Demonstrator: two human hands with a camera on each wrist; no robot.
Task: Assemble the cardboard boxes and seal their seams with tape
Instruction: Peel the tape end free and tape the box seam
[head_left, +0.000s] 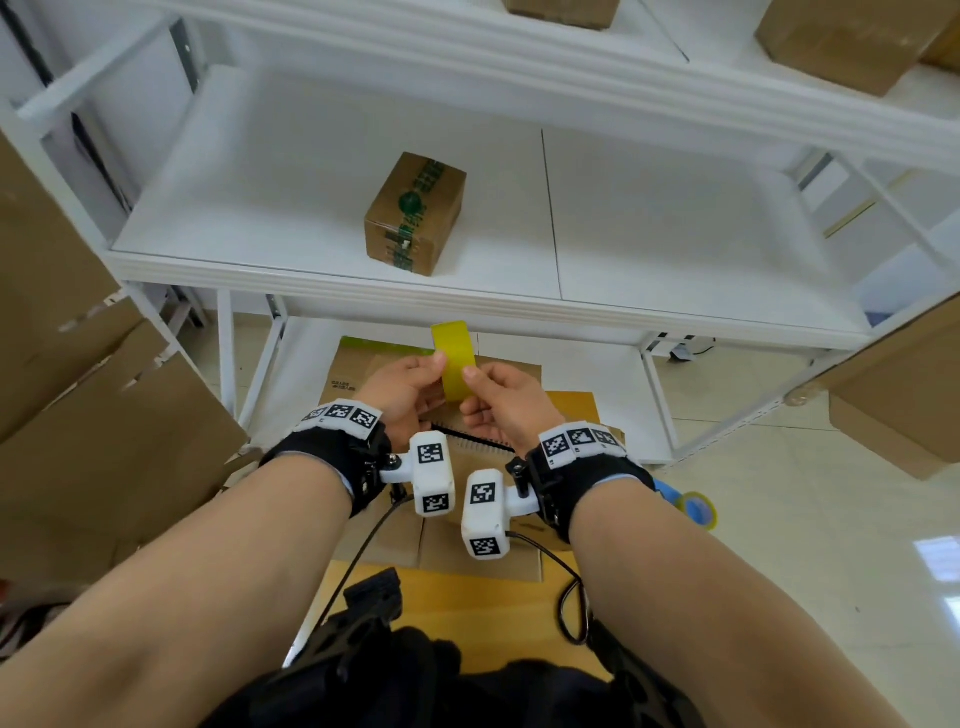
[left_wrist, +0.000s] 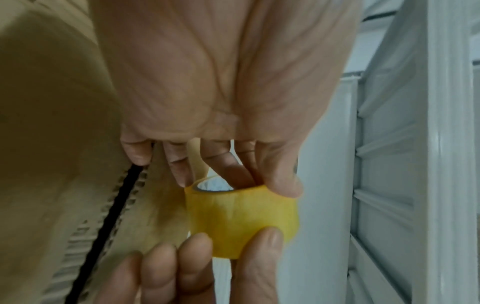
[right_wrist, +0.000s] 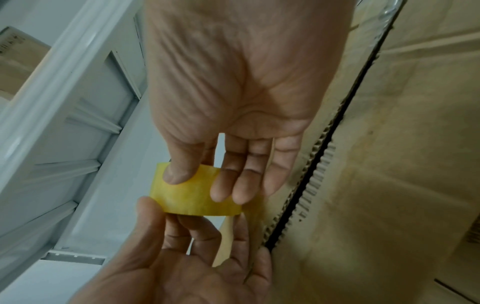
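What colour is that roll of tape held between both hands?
Yellow. The tape roll, pinched by the left hand and right hand, shows best in the left wrist view.

We see our right hand (right_wrist: 233, 98) and left hand (right_wrist: 182, 261) pinching a yellow tape roll (right_wrist: 189, 197) beside the brown corrugated cardboard box (right_wrist: 389, 164).
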